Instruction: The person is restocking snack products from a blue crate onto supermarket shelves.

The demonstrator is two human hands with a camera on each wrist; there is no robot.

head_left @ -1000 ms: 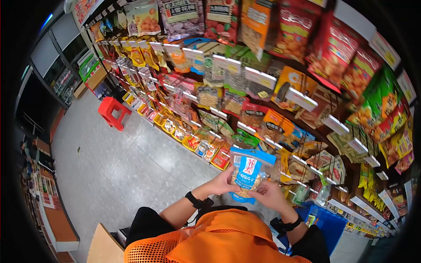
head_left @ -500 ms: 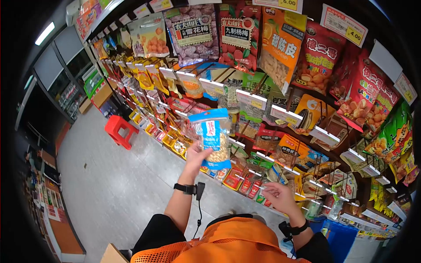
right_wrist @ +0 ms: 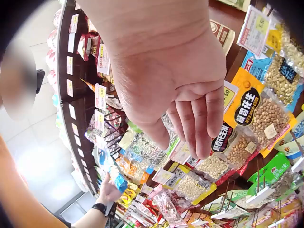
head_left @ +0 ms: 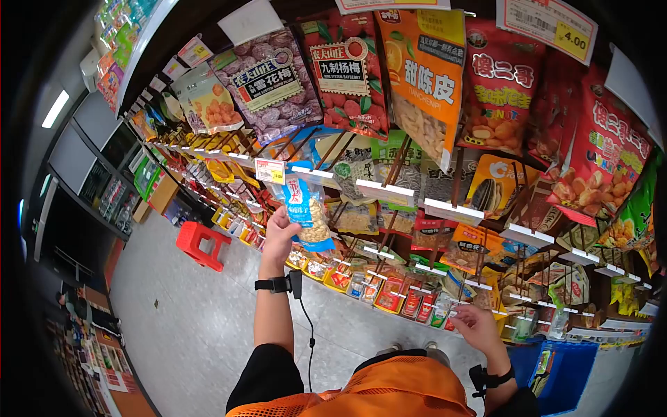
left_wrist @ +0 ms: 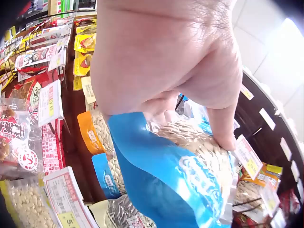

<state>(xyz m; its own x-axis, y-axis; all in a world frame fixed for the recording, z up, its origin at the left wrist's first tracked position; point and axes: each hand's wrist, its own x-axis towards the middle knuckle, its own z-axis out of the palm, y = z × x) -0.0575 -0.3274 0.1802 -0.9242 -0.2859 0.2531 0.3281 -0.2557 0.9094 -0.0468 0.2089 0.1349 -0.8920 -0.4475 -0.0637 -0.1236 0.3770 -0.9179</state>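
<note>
My left hand [head_left: 278, 236] grips a blue-and-clear bag of pumpkin seeds [head_left: 310, 219] by its side, raised to the hanging rack. The top of the bag sits right by a price tag [head_left: 269, 170] at a hook's front end. In the left wrist view, the thumb and fingers pinch the bag [left_wrist: 161, 175], and its pale flat seeds show through the clear part. My right hand [head_left: 479, 330] hangs lower at the right in front of the shelves, fingers loosely bent and holding nothing. The right wrist view shows its palm [right_wrist: 161, 90] bare.
Rows of hooks carry packaged snacks, among them an orange bag [head_left: 420, 83] and a red peanut bag [head_left: 500, 90]. White tag holders [head_left: 385, 192] jut out from the rack. A red stool [head_left: 203, 245] stands on the floor to the left, a blue bin [head_left: 573, 375] at lower right.
The right hand has let go of the bag and moved down to the right. The left hand has carried the bag up and leftward to the rack, and the head view has shifted.
</note>
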